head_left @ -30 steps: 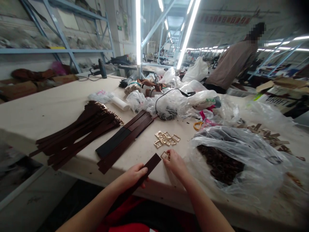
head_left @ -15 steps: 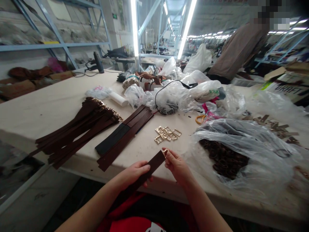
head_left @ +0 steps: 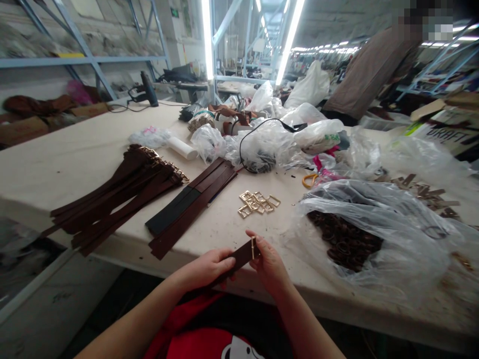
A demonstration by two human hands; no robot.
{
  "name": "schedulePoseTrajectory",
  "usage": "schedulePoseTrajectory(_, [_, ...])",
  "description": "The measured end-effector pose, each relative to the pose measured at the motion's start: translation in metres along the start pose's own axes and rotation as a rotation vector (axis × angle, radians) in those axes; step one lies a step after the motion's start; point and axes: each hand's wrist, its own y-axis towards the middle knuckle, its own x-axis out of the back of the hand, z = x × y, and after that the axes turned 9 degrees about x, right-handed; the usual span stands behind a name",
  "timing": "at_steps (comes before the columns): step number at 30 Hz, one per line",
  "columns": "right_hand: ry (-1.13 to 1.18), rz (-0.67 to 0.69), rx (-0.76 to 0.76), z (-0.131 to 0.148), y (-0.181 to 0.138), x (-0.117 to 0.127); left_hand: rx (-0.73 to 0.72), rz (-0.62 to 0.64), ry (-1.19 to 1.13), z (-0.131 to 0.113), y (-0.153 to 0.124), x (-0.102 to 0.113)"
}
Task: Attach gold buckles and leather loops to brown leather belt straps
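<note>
At ten o'clock from your hands, on the white-topped bench [head_left: 82,144], a fanned bundle of dark brown leather-look straps [head_left: 108,197] carries gold metal buckles [head_left: 175,172] along its far end; those look done. Nearer eleven, a stack of flat dark brown strips [head_left: 213,177] with a black piece [head_left: 174,207] on it shows no buckles, so it seems left to do. Your left hand [head_left: 213,265] grips one dark brown strip [head_left: 241,255], pointing to two o'clock; your right hand [head_left: 270,264] pinches a gold rectangular buckle [head_left: 253,248] at its tip, apparently partway fitted. At twelve lie loose gold rectangular frames [head_left: 256,203], awaiting use. Towards three, a clear plastic bag [head_left: 400,249] holds dark brown loops [head_left: 350,244].
</note>
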Motion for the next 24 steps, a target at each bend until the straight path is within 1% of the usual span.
schedulePoseTrajectory(5, [-0.066, -0.162, 0.147, 0.000, 0.003, -0.001, 0.045, 0.058, -0.126, 0.004, -0.001, 0.000])
schedulePoseTrajectory(7, [-0.085, -0.184, 0.180, -0.002, 0.004, 0.000, 0.050, 0.084, -0.171, 0.005, -0.001, -0.001])
schedulePoseTrajectory(9, [-0.115, -0.170, 0.183, -0.004, 0.004, 0.002, 0.036, 0.084, -0.167, 0.004, -0.001, -0.002])
schedulePoseTrajectory(12, [-0.158, -0.118, 0.181, -0.007, 0.002, 0.004, -0.019, 0.026, -0.119, -0.002, 0.000, -0.005])
schedulePoseTrajectory(14, [-0.182, -0.087, 0.205, -0.009, 0.001, 0.003, -0.054, -0.003, -0.106, -0.005, 0.001, -0.007])
schedulePoseTrajectory(20, [-0.243, -0.082, 0.286, -0.015, -0.007, -0.002, -0.066, 0.013, -0.127, -0.004, 0.008, -0.008])
schedulePoseTrajectory(24, [-0.224, -0.058, 0.236, -0.018, -0.010, -0.003, -0.079, -0.008, -0.135, 0.002, 0.015, -0.008])
